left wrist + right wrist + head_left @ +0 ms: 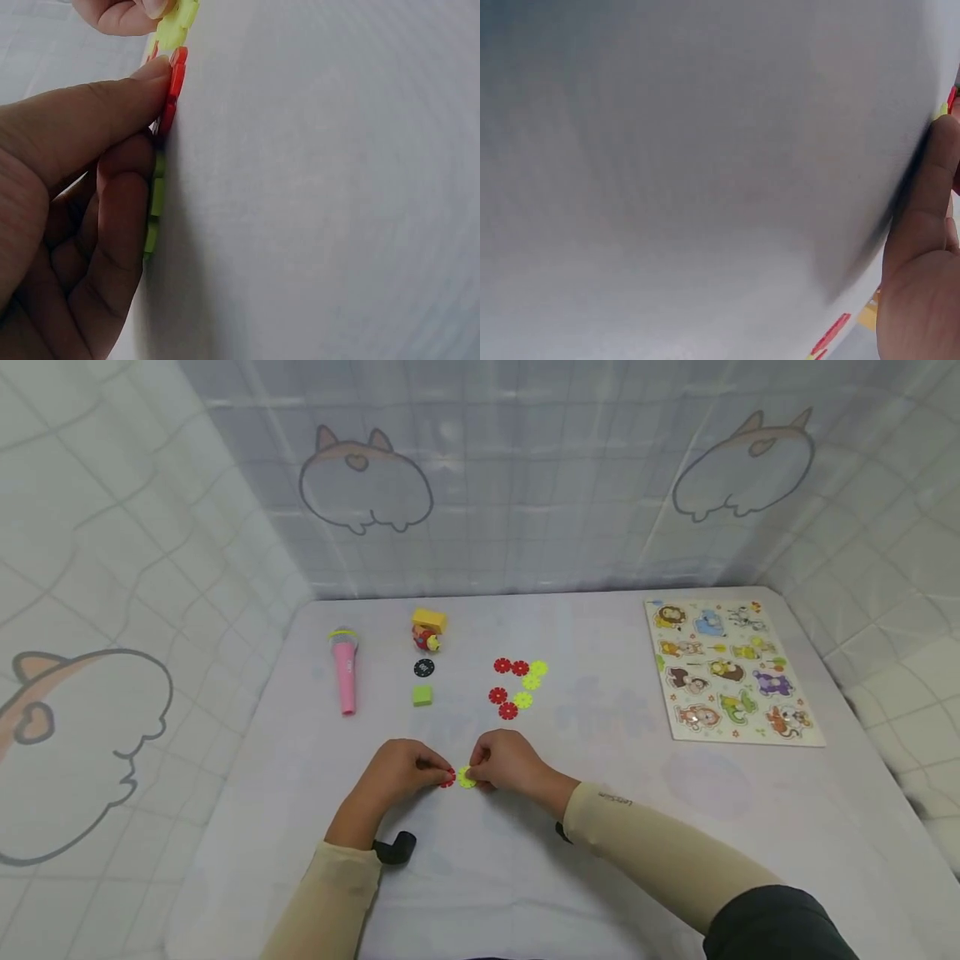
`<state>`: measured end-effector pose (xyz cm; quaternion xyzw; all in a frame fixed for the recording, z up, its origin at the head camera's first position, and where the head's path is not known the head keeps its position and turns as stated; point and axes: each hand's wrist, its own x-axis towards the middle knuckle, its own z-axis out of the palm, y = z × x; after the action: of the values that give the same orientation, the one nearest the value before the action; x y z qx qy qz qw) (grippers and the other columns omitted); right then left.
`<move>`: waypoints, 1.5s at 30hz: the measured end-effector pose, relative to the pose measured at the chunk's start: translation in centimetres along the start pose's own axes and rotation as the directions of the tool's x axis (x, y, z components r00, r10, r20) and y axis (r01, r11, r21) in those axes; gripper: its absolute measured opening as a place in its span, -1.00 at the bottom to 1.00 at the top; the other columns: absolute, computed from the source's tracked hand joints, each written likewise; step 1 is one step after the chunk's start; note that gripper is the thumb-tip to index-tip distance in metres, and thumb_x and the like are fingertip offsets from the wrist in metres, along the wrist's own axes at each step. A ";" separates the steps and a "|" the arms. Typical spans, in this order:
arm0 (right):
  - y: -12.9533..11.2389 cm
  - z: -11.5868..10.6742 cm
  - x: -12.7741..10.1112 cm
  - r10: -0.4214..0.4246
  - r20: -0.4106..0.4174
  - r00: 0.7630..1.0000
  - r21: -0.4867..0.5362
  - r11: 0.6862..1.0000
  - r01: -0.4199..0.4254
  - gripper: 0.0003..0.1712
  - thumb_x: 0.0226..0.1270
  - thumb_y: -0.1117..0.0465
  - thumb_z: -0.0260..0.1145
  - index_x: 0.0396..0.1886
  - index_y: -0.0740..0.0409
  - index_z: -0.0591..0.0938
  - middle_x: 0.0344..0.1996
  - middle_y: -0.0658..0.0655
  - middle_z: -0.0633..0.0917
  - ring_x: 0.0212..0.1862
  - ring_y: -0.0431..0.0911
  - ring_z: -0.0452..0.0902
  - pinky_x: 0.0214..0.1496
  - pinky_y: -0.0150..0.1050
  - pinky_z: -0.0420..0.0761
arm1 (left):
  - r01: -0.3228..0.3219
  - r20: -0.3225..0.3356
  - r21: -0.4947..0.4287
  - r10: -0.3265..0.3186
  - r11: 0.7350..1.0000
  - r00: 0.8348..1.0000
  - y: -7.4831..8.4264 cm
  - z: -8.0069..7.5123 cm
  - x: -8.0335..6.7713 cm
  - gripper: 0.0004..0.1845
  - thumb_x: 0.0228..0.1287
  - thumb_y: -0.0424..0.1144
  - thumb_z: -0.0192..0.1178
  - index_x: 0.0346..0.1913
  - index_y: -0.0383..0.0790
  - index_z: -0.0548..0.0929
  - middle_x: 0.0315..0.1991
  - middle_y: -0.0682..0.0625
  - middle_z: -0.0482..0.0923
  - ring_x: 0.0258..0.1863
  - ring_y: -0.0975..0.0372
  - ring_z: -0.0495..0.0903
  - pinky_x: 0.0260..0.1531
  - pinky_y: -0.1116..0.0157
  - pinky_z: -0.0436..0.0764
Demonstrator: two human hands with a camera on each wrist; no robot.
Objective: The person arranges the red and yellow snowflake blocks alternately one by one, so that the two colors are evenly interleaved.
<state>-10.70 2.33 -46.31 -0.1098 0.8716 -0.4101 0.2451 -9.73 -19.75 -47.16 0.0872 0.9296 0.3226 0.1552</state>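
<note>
Near the front middle of the white table (600,827), my two hands meet. My left hand (438,774) pinches a red toothed disc (447,780) between thumb and fingers. In the left wrist view the red disc (174,82) stands on edge against the table, with yellow-green pieces (156,202) under my fingers. My right hand (480,774) pinches a yellow-green toothed disc (467,777) that touches the red one. The yellow-green disc (178,19) shows at the top of the left wrist view. The right wrist view shows mostly table and my thumb (930,187).
Several loose red and yellow-green discs (517,687) lie just beyond my hands. Farther left are a green cube (422,695), a black disc (423,667), a yellow and red toy (428,629) and a pink microphone (346,670). An animal puzzle board (726,670) lies at the right.
</note>
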 end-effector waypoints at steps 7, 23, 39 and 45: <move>-0.4 0.2 0.2 0.004 -0.011 1.000 -0.030 1.000 -0.005 -0.76 0.29 0.15 0.55 -0.45 0.06 0.64 -0.59 -0.02 0.68 -0.49 -0.13 0.61 -0.38 -0.26 0.60 | -0.008 -0.013 -0.002 0.008 1.000 1.000 -0.3 0.0 0.0 -0.92 0.14 -0.16 0.59 -0.32 0.11 0.89 -0.41 0.28 0.69 -0.30 0.29 0.59 -0.23 0.23 0.59; 0.1 0.0 -0.3 -0.009 0.008 1.000 0.062 0.998 0.009 -0.85 0.30 0.17 0.52 -0.30 0.07 0.69 -0.44 -0.04 0.69 -0.39 -0.13 0.64 -0.30 -0.25 0.63 | -0.005 -0.039 -0.023 0.005 1.000 0.999 -0.2 -0.2 -0.5 -0.91 0.15 -0.17 0.58 -0.28 0.06 0.89 -0.41 0.26 0.69 -0.32 0.29 0.60 -0.23 0.23 0.60; 3.5 -10.6 1.7 0.205 -0.235 0.950 0.328 0.937 -0.122 -0.77 0.47 0.26 0.36 0.00 0.30 0.60 -0.17 0.25 0.69 -0.21 0.01 0.71 -0.04 -0.13 0.71 | 0.021 -0.042 -0.067 -0.024 0.998 0.999 0.2 0.4 -0.4 -0.90 0.14 -0.17 0.59 -0.31 0.09 0.85 -0.43 0.22 0.67 -0.36 0.27 0.61 -0.26 0.24 0.61; 4.8 -11.8 2.4 0.220 -0.258 0.941 0.274 0.951 -0.147 -0.76 0.49 0.21 0.35 0.00 0.28 0.61 -0.17 0.22 0.68 -0.22 -0.02 0.68 -0.08 -0.17 0.68 | 0.028 -0.039 -0.072 -0.031 0.997 0.999 0.3 0.5 -0.4 -0.89 0.13 -0.18 0.59 -0.30 0.06 0.85 -0.44 0.21 0.67 -0.38 0.26 0.60 -0.28 0.23 0.61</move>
<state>-18.82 12.26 -44.35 0.0646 0.8454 -0.5035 0.1662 -9.19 -19.33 -47.23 0.0613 0.9216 0.3550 0.1442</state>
